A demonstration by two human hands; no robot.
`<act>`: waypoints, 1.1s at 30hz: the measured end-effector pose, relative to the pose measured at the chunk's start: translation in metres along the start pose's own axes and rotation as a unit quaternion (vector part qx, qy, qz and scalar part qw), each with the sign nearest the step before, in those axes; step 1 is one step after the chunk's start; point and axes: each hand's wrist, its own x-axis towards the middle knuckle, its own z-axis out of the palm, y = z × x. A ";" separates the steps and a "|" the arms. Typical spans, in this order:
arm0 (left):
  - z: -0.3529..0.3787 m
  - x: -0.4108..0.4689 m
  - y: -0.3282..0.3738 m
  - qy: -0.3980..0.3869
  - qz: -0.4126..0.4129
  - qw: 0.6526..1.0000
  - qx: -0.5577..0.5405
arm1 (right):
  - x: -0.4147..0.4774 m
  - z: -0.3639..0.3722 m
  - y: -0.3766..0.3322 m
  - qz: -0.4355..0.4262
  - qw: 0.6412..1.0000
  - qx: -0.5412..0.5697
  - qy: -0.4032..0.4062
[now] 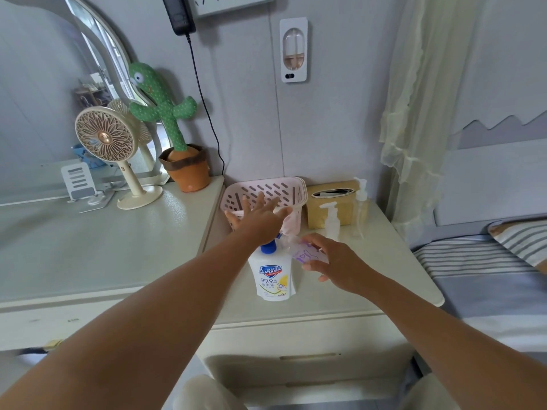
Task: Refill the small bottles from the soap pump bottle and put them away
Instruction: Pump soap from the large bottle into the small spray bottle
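Left hand (pixel 262 218), fingers spread, presses one soap bottle (pixel 273 276); right hand (pixel 336 263) fingers clamp one small bottle (pixel 305 251); two pump bottles (pixel 331 221) (pixel 361 204) stand beyond them.

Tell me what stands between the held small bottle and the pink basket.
The left hand, flat on the soap pump bottle, spreads across the near side of the pink basket. Right of it, the small bottle looks unblocked.

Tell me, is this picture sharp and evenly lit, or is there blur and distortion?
Head view: light is soft and even, shadows on the nightstand faint. Head view: the small bottle in the right hand looks blurred, the soap pump bottle label is readable. Head view: the wide lens stretches the forearms.
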 end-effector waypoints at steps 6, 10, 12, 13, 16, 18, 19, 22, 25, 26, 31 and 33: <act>0.000 0.001 0.001 0.016 -0.017 1.000 -0.012 | 0.000 -0.001 0.000 -0.003 1.000 0.000 0.000; 0.011 0.004 -0.004 -0.003 -0.018 1.000 -0.009 | 0.001 0.001 0.005 0.006 1.000 0.004 -0.006; 0.010 -0.002 0.003 0.004 -0.010 1.000 -0.001 | 0.001 0.002 0.005 0.007 1.000 0.001 -0.006; 0.008 -0.004 0.006 0.001 -0.023 1.000 0.004 | 0.001 0.002 0.006 0.008 1.000 0.001 -0.005; 0.005 -0.004 0.005 0.014 -0.016 1.000 -0.001 | 0.000 0.000 0.004 0.002 1.000 0.016 -0.002; 0.002 0.000 0.001 0.023 0.016 0.999 0.015 | -0.001 -0.001 0.003 -0.006 1.000 0.016 0.000; 0.001 -0.001 0.003 0.027 0.008 1.000 -0.005 | -0.001 -0.001 0.003 -0.007 1.000 0.012 0.002; -0.008 -0.008 0.008 0.022 -0.043 0.997 -0.056 | -0.001 -0.001 0.002 -0.007 1.000 0.010 0.004; 0.002 0.001 0.002 0.021 -0.044 0.997 -0.054 | -0.001 0.001 0.002 -0.011 1.000 0.007 0.004; 0.005 0.004 -0.001 0.020 -0.025 0.999 -0.042 | -0.001 0.001 0.002 -0.011 1.000 0.005 0.003; 0.019 0.005 -0.009 -0.002 -0.021 1.000 -0.014 | -0.002 0.002 0.004 -0.001 1.000 -0.002 0.001; 0.012 0.000 -0.004 0.012 -0.002 1.000 -0.007 | -0.003 0.002 0.002 -0.001 1.000 -0.001 -0.002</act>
